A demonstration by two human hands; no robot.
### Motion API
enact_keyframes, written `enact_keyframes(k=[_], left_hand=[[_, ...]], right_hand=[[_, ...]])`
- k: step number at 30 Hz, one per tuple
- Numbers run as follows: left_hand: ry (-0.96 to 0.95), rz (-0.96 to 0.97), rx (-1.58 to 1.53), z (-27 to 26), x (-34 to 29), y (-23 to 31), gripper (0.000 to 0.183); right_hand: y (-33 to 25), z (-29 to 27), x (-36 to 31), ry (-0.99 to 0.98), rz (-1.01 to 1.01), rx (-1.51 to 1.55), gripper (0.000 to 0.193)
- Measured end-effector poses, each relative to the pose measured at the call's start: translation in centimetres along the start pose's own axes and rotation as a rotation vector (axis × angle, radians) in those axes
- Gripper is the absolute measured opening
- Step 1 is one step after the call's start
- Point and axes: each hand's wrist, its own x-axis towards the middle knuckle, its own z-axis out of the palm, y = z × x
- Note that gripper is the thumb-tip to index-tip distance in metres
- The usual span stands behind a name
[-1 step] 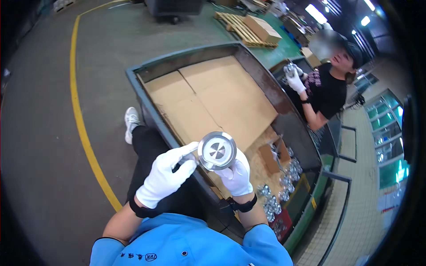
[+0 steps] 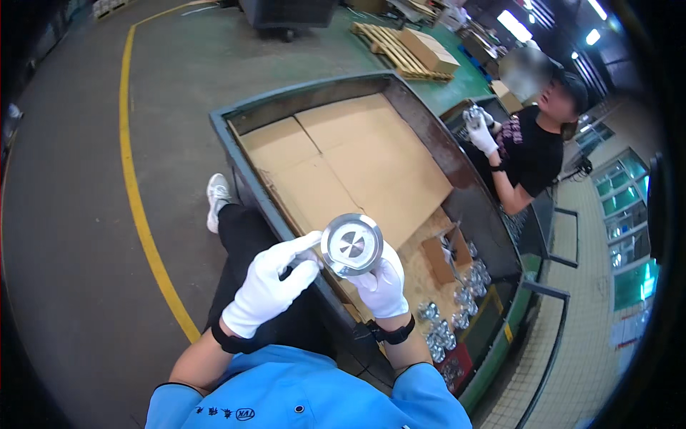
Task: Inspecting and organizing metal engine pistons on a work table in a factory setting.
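A round, shiny metal part (image 2: 351,245) with a wide rim and a fan-like pattern on its flat face is held up in front of me. My right hand (image 2: 384,284), in a white glove, grips it from behind and below, and the part hides some of the fingers. My left hand (image 2: 270,289), also gloved, is at the part's left rim with index finger and thumb curled toward each other. Something greyish shows between them, too small to name. Beneath the part is a large grey bin (image 2: 251,175) with cardboard sheets (image 2: 371,154) in it.
Several shiny metal parts (image 2: 439,336) lie in the bin's right end, near a small open carton (image 2: 441,259). Across the bin, a co-worker (image 2: 525,143) in white gloves holds a metal piece (image 2: 473,114). A wooden pallet (image 2: 379,46) and a metal rail (image 2: 554,350) are farther off.
The whole view has shifted slightly, so the bin and floor appear a little lower and further right. Both hands keep their pose at the metal part.
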Motion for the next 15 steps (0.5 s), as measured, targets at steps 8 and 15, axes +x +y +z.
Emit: enact_keyframes(k=[8,15], left_hand=[[-0.022,-0.168,-0.250,0.4,-2.1,0.8,0.056],[0.022,-0.268,-0.361,0.9,-2.4,0.8,0.063]], right_hand=[[0.6,1.5,0.4,-0.012,-0.186,-0.052,0.033],[2.3,1.2,-0.1,0.005,-0.300,-0.104,0.025]])
